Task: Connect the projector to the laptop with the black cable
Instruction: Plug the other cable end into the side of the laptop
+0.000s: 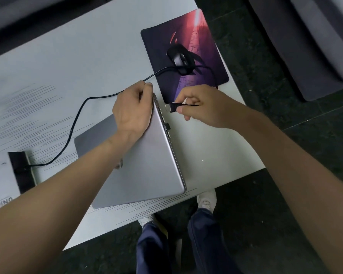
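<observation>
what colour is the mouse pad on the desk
The mouse pad is dark purple with a pink-red glowing band, seen best in the head view.

Bare forearms, no sleeves — navy trousers, white shoes.

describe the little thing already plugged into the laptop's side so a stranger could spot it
Start at the closed silver laptop on the white table. Follow its right edge, where the ports sit. Just nearer than the cable plug held in the right hand is a small dark dongle, the only thing sticking out.
</observation>
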The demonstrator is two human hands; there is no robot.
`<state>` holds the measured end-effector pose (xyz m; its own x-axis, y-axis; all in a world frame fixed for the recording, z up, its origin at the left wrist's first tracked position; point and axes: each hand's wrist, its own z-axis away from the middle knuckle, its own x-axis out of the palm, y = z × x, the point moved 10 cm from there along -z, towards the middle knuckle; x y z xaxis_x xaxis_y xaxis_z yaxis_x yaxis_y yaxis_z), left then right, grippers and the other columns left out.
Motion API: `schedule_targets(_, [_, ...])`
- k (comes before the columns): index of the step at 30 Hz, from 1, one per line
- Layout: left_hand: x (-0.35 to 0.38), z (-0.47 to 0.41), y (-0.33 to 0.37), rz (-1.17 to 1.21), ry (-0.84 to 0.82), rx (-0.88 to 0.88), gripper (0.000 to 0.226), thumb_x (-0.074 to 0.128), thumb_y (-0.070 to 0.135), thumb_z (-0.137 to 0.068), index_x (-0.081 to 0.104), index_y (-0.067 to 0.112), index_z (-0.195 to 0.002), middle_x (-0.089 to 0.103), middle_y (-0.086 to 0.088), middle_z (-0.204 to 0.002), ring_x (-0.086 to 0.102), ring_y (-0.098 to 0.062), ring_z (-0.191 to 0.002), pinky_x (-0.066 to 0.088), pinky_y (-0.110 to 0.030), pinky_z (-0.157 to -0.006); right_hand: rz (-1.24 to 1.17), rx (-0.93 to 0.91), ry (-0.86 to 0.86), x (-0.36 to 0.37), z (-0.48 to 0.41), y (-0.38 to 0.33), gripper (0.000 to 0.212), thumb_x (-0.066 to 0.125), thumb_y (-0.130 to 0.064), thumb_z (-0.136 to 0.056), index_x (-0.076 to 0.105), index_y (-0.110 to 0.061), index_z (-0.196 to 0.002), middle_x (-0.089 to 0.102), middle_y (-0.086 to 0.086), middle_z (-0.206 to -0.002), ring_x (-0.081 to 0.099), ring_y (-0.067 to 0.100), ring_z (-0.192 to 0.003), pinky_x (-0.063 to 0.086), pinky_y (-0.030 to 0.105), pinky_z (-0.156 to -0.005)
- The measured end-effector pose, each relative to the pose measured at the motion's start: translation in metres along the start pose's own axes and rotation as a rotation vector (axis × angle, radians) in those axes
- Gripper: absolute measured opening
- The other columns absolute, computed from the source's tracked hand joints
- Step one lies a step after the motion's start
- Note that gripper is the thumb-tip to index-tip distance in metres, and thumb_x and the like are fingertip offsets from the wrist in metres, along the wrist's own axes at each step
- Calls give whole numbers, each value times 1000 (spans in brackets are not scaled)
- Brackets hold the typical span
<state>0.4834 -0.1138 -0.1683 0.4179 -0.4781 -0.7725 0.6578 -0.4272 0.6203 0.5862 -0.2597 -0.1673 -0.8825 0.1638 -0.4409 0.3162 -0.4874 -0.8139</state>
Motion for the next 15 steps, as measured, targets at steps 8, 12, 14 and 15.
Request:
schedule_targets(8, [-23,7,6,154,12,14,34,38,32,-96,35,12,-69,32,1,-63,29,-17,-66,27,-36,-61,-134,-39,-117,17,0,-20,14,63,-10,-96,70,-5,-107,75,11,-84,61,4,-69,49,17,-69])
schedule_targets(12, [-31,7,6,197,17,17,33,38,31,-95,30,16,-67,29,1,-64,27,-17,-67,25,-36,-61,-198,-41,-147,24,2,-27,14,62,-7,-97,68,-2,-108,72,9,-82,61,12,-75,50,22,-77])
schedule_targets(14, [-34,6,6,203,22,15,34,37,34,-94,27,18,-66,28,2,-63,26,-18,-67,25,-37,-61,-208,-39,-153,27,3,-28,15,61,-6,-97,68,-1,-110,72,11,-84,61,16,-78,50,25,-80])
schedule_targets(15, [-36,6,5,204,25,13,34,37,35,-94,25,19,-66,27,3,-62,25,-18,-66,24,-37,-61,-211,-38,-155,28,4,-28,16,61,-6,-97,68,-1,-111,72,13,-85,61,17,-79,51,27,-81])
